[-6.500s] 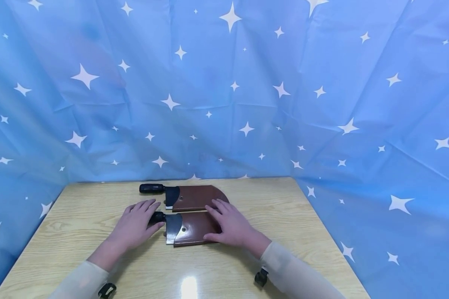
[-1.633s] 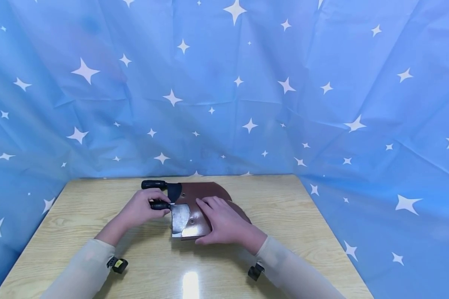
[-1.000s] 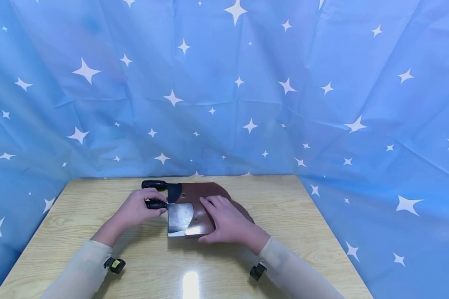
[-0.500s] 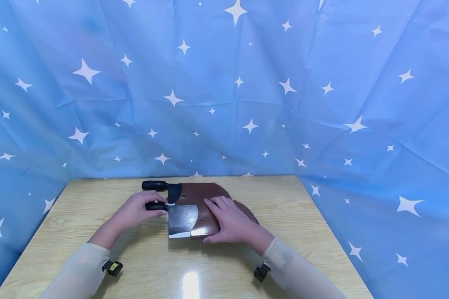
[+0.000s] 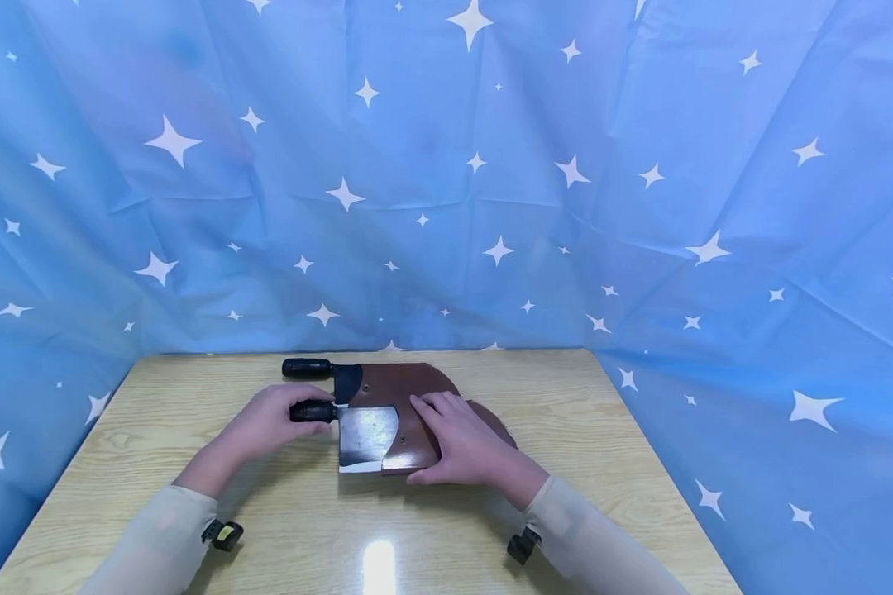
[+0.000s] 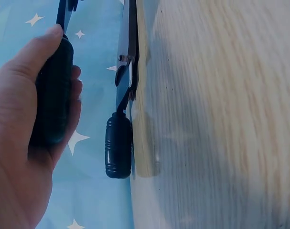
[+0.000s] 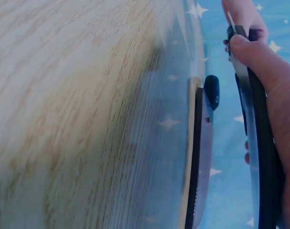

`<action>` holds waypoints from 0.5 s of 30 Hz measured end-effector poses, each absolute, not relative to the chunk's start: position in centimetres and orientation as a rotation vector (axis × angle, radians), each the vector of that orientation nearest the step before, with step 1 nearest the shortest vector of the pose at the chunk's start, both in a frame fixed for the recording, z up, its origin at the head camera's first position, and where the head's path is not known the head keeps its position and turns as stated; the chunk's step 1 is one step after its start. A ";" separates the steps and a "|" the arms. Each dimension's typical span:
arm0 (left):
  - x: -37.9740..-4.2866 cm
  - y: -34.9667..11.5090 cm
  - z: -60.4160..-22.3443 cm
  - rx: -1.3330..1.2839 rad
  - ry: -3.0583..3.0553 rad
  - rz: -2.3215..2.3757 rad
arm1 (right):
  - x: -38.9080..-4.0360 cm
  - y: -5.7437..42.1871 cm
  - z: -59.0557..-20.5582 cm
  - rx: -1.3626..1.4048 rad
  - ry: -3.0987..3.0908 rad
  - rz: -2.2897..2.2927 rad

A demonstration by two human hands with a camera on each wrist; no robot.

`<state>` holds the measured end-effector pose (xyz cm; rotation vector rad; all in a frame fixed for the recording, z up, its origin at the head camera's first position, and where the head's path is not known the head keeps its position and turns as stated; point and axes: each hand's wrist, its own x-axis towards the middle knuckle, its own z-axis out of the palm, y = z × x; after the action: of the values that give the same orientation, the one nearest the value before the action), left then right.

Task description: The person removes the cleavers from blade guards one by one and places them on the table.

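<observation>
A cleaver with a black handle is held raised off the table, its blade partly out of a brown leather sheath. My left hand grips the handle, thumb along it in the left wrist view. My right hand grips the sheath across its width, the thumb at the lower edge and the fingers over the top face; its far end is partly behind the hand. Behind it, a second cleaver lies on the table, its blade inside a similar brown sheath.
The light wood table reaches back to a blue star-patterned curtain, which also hangs at both sides. A wrist camera is strapped to each forearm. The held cleaver partly overlaps the second one's near edge in the head view.
Earliest, the near cleaver lay on the table under my hands. It has since been lifted, and the right hand has drawn the sheath rightward, baring more blade. The far cleaver stays put.
</observation>
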<state>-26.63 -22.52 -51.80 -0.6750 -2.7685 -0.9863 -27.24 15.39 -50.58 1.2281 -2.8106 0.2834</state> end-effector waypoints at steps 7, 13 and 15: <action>-26.3 -22.0 -51.9 -0.718 -2.709 -0.877 | -27.2 15.4 -50.1 1.238 -2.778 0.235; -26.3 -22.4 -52.2 -0.729 -2.690 -0.979 | -27.1 15.7 -49.5 1.288 -2.759 0.211; -26.4 -22.6 -52.3 -0.736 -2.687 -0.995 | -27.1 15.9 -49.4 1.299 -2.748 0.188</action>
<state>-26.38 -22.57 -52.25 -0.7361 -2.6873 -0.9949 -27.06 15.85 -49.44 1.2985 -2.7476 0.1883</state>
